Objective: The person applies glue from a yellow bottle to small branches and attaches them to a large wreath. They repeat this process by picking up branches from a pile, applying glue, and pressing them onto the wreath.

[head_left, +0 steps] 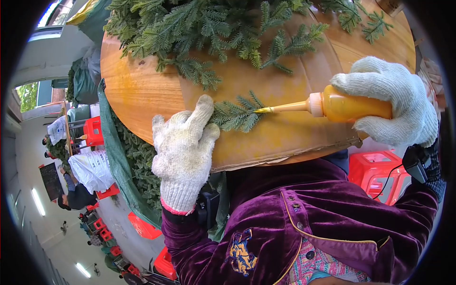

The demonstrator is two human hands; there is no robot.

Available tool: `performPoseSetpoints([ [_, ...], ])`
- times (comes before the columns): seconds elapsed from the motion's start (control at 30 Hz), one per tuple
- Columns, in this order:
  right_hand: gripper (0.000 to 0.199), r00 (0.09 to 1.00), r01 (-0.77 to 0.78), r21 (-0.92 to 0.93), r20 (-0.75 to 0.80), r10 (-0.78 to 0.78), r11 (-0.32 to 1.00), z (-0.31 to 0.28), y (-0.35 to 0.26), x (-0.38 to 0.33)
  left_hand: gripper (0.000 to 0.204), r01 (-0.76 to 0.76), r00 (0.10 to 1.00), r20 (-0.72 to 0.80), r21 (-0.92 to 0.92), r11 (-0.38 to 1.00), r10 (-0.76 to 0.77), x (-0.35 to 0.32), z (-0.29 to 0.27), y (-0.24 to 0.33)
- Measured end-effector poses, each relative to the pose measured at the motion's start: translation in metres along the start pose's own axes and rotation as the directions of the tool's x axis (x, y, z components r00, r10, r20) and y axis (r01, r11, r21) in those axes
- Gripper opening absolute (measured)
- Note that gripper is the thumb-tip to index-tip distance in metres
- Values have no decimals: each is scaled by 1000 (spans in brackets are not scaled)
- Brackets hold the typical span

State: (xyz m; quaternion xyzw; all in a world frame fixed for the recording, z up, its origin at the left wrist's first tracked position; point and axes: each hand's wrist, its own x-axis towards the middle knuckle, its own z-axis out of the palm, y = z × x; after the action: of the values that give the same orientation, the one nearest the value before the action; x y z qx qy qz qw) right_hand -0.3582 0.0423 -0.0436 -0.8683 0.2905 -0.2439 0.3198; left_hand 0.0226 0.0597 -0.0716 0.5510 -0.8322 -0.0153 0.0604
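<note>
My right hand [394, 102], in a white knitted glove, is wrapped round a yellow squeeze bottle [349, 105]. The bottle lies almost level, and its long tapered nozzle [289, 107] points left. Yellow shows at the nozzle's tip, which meets the right part of a small green fir sprig [240, 114]. My left hand [185, 147], in a soiled white glove with a pink cuff, has the sprig's left end between thumb and forefinger. The sprig lies on a brown cardboard sheet [285, 142] with yellow smears.
A big heap of fir sprigs [199, 28] covers the far side of the round wooden table [137, 80]. At its left hangs a green sack [116, 156] full of greenery. Red stools [375, 173] stand at right and left. Other people [78, 194] sit far left.
</note>
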Motion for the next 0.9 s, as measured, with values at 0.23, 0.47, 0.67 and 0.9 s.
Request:
performPoseSetpoints([
  [0.23,70,997,-58,23,-51,59,998,4,-2,-13,50,75,990,118,0,997,-74,6,-10,6],
  [0.47,70,988,-136,-11,-78,134,991,0,-11,-22,49,71,994,83,-21,997,-69,4,-5,3],
  [0.67,66,985,-169,-34,-46,167,985,-3,-11,-25,46,38,997,66,-9,999,-37,7,-3,-2],
  [0.9,64,984,-176,-42,-34,175,983,5,-18,-25,39,-1,996,-84,137,991,12,-14,-3,-19],
])
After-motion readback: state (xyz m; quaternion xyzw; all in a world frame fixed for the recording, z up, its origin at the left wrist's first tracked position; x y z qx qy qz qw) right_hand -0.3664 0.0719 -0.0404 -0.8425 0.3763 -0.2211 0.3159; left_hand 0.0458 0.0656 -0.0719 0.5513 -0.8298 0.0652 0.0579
